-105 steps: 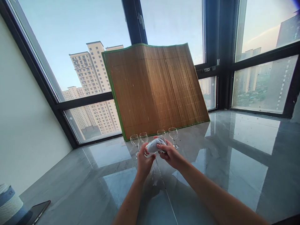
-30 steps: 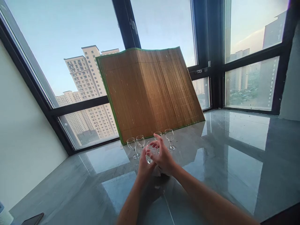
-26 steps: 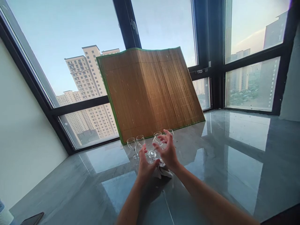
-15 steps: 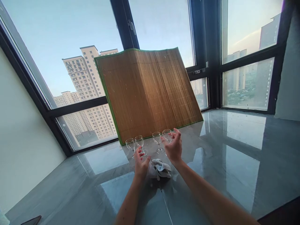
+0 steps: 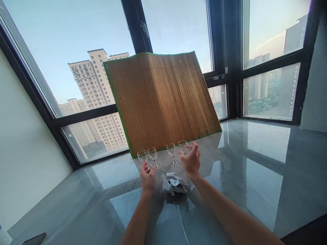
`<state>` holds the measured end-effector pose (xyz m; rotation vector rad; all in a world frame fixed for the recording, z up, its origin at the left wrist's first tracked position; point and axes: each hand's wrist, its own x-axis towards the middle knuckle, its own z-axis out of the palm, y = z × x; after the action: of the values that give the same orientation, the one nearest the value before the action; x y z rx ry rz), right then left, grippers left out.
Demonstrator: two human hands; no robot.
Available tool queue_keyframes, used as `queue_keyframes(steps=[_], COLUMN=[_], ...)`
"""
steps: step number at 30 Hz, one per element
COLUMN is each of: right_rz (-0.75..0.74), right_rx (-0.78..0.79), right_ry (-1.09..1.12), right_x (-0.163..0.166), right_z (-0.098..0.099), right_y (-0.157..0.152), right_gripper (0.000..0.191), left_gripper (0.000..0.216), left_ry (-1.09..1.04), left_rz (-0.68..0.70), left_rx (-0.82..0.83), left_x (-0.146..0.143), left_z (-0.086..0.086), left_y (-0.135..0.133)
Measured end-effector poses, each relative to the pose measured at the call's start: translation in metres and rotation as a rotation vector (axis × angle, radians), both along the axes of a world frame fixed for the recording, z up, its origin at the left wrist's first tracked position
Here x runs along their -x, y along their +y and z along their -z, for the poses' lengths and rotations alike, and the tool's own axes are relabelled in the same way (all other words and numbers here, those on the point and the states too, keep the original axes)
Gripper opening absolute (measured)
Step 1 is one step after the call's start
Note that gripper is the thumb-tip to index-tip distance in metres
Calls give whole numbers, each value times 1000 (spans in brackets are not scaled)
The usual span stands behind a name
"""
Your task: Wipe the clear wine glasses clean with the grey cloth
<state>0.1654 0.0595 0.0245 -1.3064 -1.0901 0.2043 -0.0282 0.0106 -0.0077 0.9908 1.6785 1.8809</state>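
Observation:
Several clear stemmed wine glasses stand in a row before the mat. My left hand (image 5: 148, 178) is at the leftmost wine glass (image 5: 142, 156), its thumb and fingers closed about the low stem and foot. Beside it stands another wine glass (image 5: 152, 153), near my left thumb. My right hand (image 5: 191, 162) is curled around the rightmost wine glass (image 5: 183, 146), covering its stem and foot. Left of that hand, a third glass (image 5: 171, 149) stands untouched. A crumpled grey-white cloth (image 5: 174, 183) lies between my forearms.
A brown bamboo mat (image 5: 163, 102) with green edging leans on the window behind the glasses. The grey tiled surface (image 5: 224, 194) is glossy and reflects the windows. At the lower left lie a dark flat phone-like object (image 5: 34, 239) and a white object (image 5: 4, 236).
My left hand has moved left and closed at the leftmost glass. My right hand has shifted slightly right around the rightmost glass. The glasses have barely moved.

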Motion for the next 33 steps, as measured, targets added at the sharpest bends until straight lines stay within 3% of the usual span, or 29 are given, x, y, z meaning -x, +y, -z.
queue_keyframes(steps=[8,17,28,33], right_rz=[22,31,-28,-17], right_rx=[45,67,192,130], right_ry=[-32,-37,-94,-116], right_x=[0,-2,-10,-9], right_z=[-1,-9,-19,-17], right_y=[-2,-10,-10,-7], right_gripper=[64,61,73,71], left_gripper=[47,42,42,39], left_ry=[65,-32,5,-29], left_rz=[-32,-30,6,-4], left_rx=[54,-6,29,-8], left_x=[0,-2,-2,-5], left_z=[-2,-4,-2,-4], left_y=[-1,-4,-5,-6])
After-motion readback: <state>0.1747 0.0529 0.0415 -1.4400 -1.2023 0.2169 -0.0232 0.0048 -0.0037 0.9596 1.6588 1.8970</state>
